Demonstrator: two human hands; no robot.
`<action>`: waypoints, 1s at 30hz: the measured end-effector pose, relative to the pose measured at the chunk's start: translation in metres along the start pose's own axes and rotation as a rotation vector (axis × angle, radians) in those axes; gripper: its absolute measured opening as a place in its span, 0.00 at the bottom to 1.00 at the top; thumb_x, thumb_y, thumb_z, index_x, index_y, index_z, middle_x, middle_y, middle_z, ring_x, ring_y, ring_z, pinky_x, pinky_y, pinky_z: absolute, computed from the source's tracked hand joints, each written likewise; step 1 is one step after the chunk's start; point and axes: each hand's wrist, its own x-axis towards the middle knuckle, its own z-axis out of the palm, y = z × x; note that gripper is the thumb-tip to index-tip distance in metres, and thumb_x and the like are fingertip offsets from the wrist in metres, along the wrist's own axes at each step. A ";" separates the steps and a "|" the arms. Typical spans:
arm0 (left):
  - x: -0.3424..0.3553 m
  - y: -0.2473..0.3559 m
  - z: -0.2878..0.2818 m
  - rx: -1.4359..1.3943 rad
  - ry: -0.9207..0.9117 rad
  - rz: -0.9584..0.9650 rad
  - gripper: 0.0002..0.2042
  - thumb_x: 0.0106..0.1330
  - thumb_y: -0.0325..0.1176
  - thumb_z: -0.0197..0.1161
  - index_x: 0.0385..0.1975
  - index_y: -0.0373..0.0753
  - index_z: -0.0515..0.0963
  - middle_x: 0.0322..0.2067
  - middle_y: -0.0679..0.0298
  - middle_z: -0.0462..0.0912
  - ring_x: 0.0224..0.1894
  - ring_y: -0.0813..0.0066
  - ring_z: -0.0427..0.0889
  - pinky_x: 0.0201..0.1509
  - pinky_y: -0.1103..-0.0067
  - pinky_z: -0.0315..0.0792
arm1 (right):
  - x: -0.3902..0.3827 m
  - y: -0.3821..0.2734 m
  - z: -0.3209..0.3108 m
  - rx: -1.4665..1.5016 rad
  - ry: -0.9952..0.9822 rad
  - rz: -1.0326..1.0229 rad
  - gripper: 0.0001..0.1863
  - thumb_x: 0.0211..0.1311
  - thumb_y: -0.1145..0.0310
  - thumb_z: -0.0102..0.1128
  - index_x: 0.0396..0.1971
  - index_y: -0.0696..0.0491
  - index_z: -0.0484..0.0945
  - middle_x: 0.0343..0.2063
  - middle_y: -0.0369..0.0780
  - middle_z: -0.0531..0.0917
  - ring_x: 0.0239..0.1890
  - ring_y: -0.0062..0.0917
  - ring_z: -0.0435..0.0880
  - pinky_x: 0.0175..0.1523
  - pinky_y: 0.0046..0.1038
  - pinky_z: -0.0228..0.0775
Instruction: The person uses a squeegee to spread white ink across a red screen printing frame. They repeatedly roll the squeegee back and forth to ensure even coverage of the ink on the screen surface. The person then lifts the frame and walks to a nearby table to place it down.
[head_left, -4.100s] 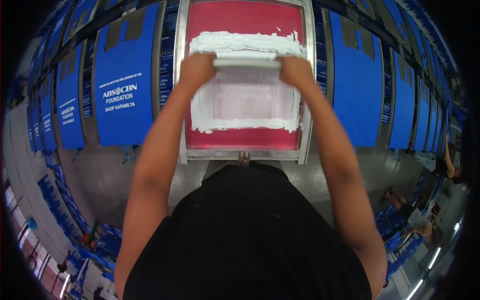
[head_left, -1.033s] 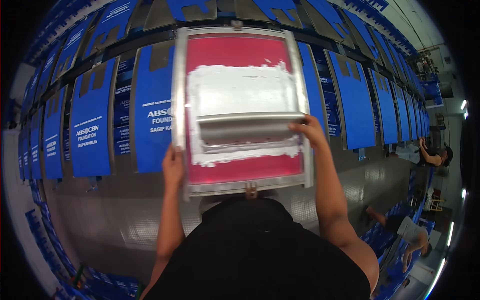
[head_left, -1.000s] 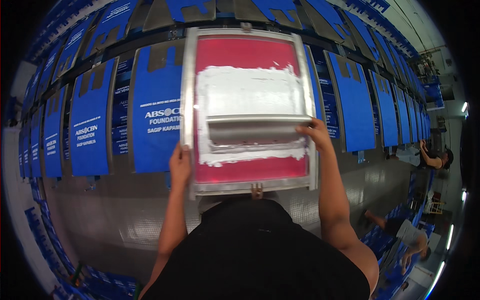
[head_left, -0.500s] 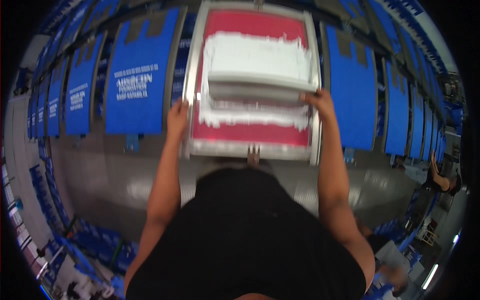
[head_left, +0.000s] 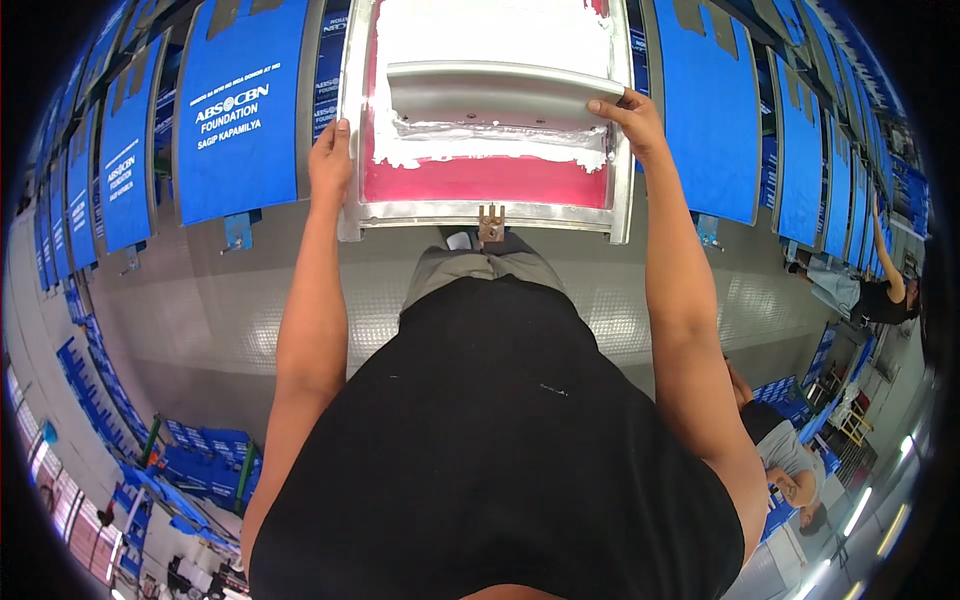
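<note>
A silk-screen printing frame point(head_left: 480, 213) with metal rails and red mesh point(head_left: 470, 182) lies in front of me, cut off at the top of the picture. Thick white ink point(head_left: 480, 30) covers much of the mesh and ends in a ragged near edge. Across the ink rests a wide squeegee point(head_left: 490, 95) with a silvery metal holder. My left hand point(head_left: 332, 160) is closed on the frame's left rail, thumb on top. My right hand point(head_left: 632, 122) grips the squeegee's right end beside the right rail, thumb over the holder; its fingertips are partly hidden.
Rows of boards with blue printed fabric point(head_left: 240, 120) stand on the left and more blue pieces point(head_left: 700, 130) on the right. A metal hinge bracket point(head_left: 491, 224) sits at the frame's near edge. People work at the far right point(head_left: 890, 295) and lower right point(head_left: 790, 460).
The frame, squeegee and blue boards all sit higher in the picture, and the blur is gone. The squeegee keeps about the same place on the mesh. Both hands keep their grips.
</note>
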 end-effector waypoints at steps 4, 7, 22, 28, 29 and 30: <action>0.001 -0.005 0.000 0.071 0.031 0.084 0.26 0.69 0.47 0.54 0.57 0.32 0.70 0.46 0.53 0.80 0.47 0.70 0.77 0.51 0.78 0.69 | 0.005 -0.004 -0.003 0.044 -0.024 -0.004 0.23 0.42 0.67 0.76 0.40 0.60 0.81 0.36 0.42 0.84 0.39 0.25 0.82 0.50 0.26 0.71; 0.001 -0.007 0.000 0.055 0.032 0.100 0.25 0.70 0.48 0.53 0.56 0.31 0.71 0.44 0.52 0.81 0.46 0.71 0.78 0.51 0.78 0.69 | 0.004 0.000 0.001 0.001 -0.008 0.004 0.23 0.42 0.67 0.76 0.41 0.60 0.81 0.35 0.41 0.84 0.38 0.25 0.82 0.50 0.26 0.71; -0.059 0.131 0.026 0.815 -0.315 0.821 0.28 0.50 0.47 0.71 0.49 0.39 0.76 0.47 0.52 0.76 0.51 0.57 0.73 0.56 0.65 0.67 | -0.083 -0.044 0.029 -1.189 -0.142 -0.360 0.12 0.46 0.73 0.60 0.35 0.53 0.78 0.32 0.42 0.82 0.44 0.35 0.79 0.66 0.49 0.53; -0.044 0.167 0.056 1.074 -0.596 0.946 0.15 0.53 0.41 0.67 0.35 0.39 0.77 0.27 0.57 0.81 0.38 0.58 0.81 0.41 0.65 0.73 | -0.043 -0.064 0.028 -1.086 -0.384 -0.207 0.15 0.38 0.77 0.58 0.33 0.54 0.79 0.28 0.48 0.82 0.37 0.43 0.81 0.42 0.41 0.73; -0.038 0.160 0.056 1.079 -0.609 0.823 0.14 0.52 0.40 0.67 0.34 0.39 0.77 0.27 0.57 0.81 0.38 0.58 0.81 0.41 0.65 0.73 | -0.036 -0.069 0.025 -1.088 -0.416 -0.200 0.16 0.38 0.76 0.58 0.33 0.54 0.79 0.28 0.48 0.82 0.36 0.44 0.81 0.42 0.41 0.73; -0.030 0.158 0.055 1.080 -0.622 0.708 0.14 0.52 0.39 0.67 0.33 0.39 0.76 0.28 0.57 0.81 0.38 0.57 0.81 0.41 0.65 0.73 | -0.029 -0.072 0.023 -1.090 -0.441 -0.190 0.16 0.38 0.76 0.58 0.33 0.54 0.80 0.28 0.49 0.82 0.36 0.44 0.81 0.42 0.41 0.73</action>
